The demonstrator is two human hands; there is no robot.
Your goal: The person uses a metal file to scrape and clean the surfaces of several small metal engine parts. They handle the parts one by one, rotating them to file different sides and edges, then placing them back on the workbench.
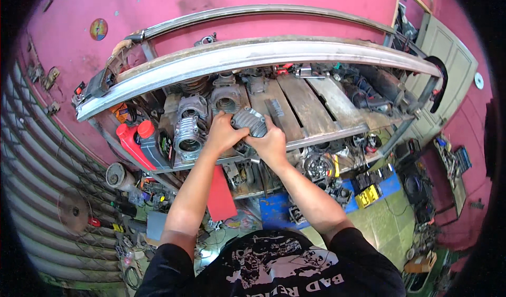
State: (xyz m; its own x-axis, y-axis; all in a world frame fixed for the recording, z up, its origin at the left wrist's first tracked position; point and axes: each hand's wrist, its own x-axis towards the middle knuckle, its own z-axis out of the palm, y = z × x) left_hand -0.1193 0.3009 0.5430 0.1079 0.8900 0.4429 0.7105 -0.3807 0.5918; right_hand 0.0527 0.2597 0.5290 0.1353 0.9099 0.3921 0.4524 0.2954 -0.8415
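Note:
Both hands grip a grey finned engine cylinder head (250, 121) at the front edge of the wooden shelf (308, 105). My left hand (225, 134) is closed round its left side, and my right hand (269, 145) closes on its right side, the thumbs close together at the near face. Fingers partly cover the piece. Just left of my left hand stands a similar finned casting (188, 139) with a round opening. Behind it is another casting (193, 107), and a wider one (226, 98) sits just beyond the held piece.
A metal rail (263, 55) runs across above the shelf. Red and dark bottles (138, 139) stand at its left end. A flat dark bar (276, 108) lies on the planks. Below are a lower shelf of engine parts (319, 165) and a blue sheet (275, 211).

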